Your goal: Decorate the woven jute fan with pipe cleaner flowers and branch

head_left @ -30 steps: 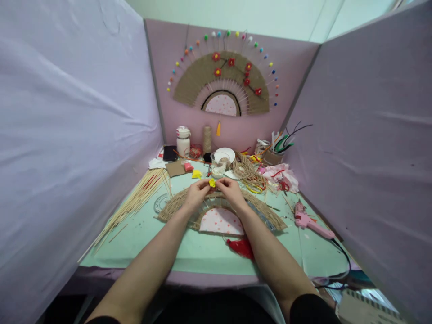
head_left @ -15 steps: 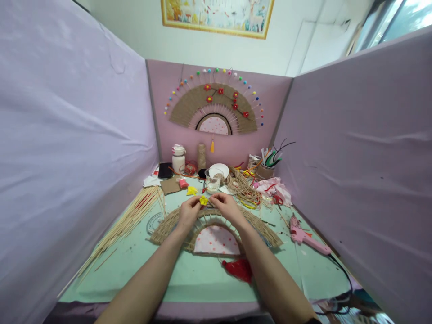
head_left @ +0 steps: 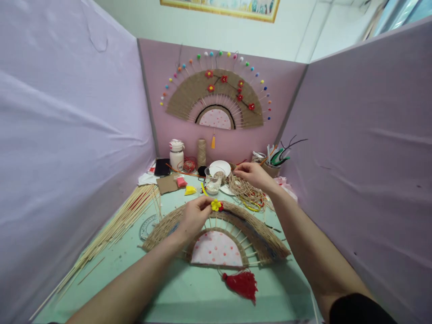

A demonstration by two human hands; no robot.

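Note:
My left hand (head_left: pixel 195 218) pinches a small yellow flower (head_left: pixel 215 205) above the upper edge of a twine-woven fan (head_left: pixel 270 234) lying on the table. A bit of red (head_left: pixel 221 206), perhaps another flower, shows just behind the yellow one. The fan has a white half-round centre with pink dots (head_left: pixel 216 249) and a red tassel (head_left: pixel 241 285) below it. My right hand (head_left: pixel 254 174) is raised over a heap of loose twine (head_left: pixel 248 192), near a white plate (head_left: pixel 225 167). Its fingers are closed together; whatever they hold is too small to make out.
Thin wooden sticks (head_left: pixel 111 234) lie along the left side. A yellow packet (head_left: pixel 190 190), a red packet (head_left: pixel 181 182), a clear cup (head_left: pixel 213 182), a white bottle (head_left: pixel 176 155) and a twine spool (head_left: pixel 201 153) stand behind. A finished fan (head_left: pixel 192 96) hangs on the back panel.
My right hand has left the yellow flower and moved up and right over the twine. My left hand keeps the flower, now slightly further right in view. The camera view has shifted.

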